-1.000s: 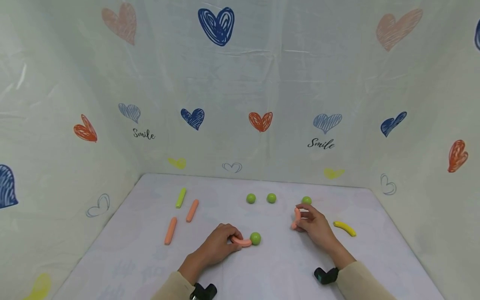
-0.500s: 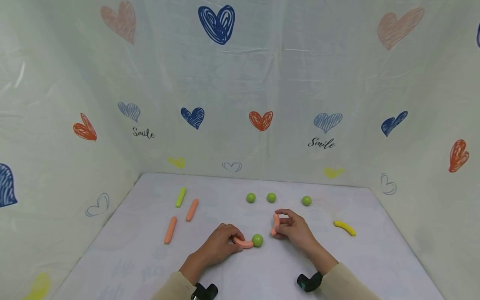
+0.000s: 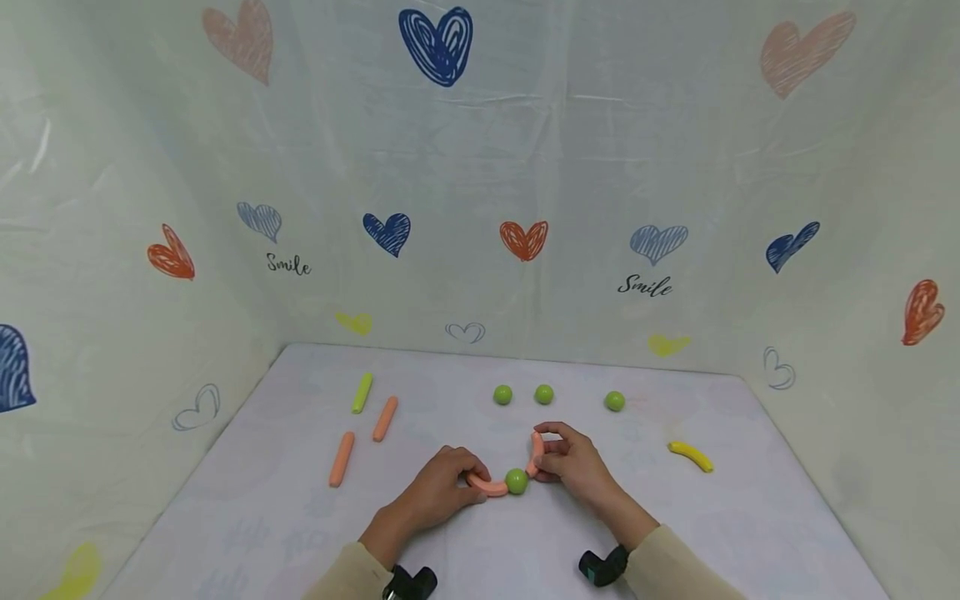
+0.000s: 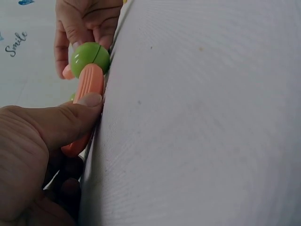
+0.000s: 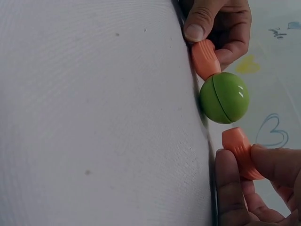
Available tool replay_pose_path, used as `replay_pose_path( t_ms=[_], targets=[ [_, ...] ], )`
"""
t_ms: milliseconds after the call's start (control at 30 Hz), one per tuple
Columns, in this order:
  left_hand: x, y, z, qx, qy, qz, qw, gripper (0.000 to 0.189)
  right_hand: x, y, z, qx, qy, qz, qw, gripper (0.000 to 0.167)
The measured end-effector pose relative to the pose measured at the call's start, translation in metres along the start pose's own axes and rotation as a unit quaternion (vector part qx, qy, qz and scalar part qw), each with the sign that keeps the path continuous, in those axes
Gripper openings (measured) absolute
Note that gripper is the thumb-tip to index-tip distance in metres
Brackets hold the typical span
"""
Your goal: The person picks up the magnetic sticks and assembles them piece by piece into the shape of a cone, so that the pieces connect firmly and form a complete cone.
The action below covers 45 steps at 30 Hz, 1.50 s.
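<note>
My left hand (image 3: 438, 487) pinches a curved orange stick (image 3: 492, 488) low over the table, thumb on its near side. The stick's far end meets a glossy green ball (image 3: 517, 481), which has a seam round it. My right hand (image 3: 579, 465) pinches a second curved orange stick (image 3: 536, 448) between thumb and fingers, tilted upward just right of the ball. In the right wrist view, a small gap shows between the ball (image 5: 225, 98) and the end of this right-hand stick (image 5: 237, 143). The left wrist view shows the ball (image 4: 89, 59) at the tip of the left-hand stick (image 4: 89, 84).
Several more pieces lie on the white table (image 3: 247, 533). Straight orange sticks (image 3: 341, 459) (image 3: 386, 419) and a yellow-green stick (image 3: 362, 393) are at the left. Green balls (image 3: 502, 395) (image 3: 543, 394) (image 3: 615, 402) sit at the back. A curved yellow stick (image 3: 690, 457) lies at the right.
My right hand has carried its curved orange stick leftward, close to the green ball. The left hand's stick and the ball have shifted slightly to the right.
</note>
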<state>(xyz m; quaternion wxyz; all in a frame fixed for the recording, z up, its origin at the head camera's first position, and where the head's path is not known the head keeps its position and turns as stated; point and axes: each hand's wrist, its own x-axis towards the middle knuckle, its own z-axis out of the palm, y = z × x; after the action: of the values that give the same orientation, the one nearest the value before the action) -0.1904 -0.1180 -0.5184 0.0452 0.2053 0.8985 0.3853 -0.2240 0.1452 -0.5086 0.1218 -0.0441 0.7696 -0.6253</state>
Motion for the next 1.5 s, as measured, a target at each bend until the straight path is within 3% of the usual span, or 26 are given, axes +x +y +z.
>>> replay_pose_path(
  t_ms=[500, 1067, 1500],
  targets=[
    [0.000, 0.000, 0.001, -0.006, 0.003, 0.002, 1.0000, 0.016, -0.003, -0.003, 0.002, 0.007, -0.014, 0.011, 0.9998, 0.054],
    [-0.002, 0.007, 0.009, 0.000, 0.017, 0.004, 0.9998, 0.018, -0.005, -0.003, 0.010, -0.007, 0.044, 0.018, 0.9989, 0.033],
    [-0.003, 0.016, 0.021, 0.030, 0.021, -0.013, 0.9992, 0.017, -0.007, -0.001, 0.013, -0.069, 0.070, 0.014, 0.9950, 0.027]
  ],
)
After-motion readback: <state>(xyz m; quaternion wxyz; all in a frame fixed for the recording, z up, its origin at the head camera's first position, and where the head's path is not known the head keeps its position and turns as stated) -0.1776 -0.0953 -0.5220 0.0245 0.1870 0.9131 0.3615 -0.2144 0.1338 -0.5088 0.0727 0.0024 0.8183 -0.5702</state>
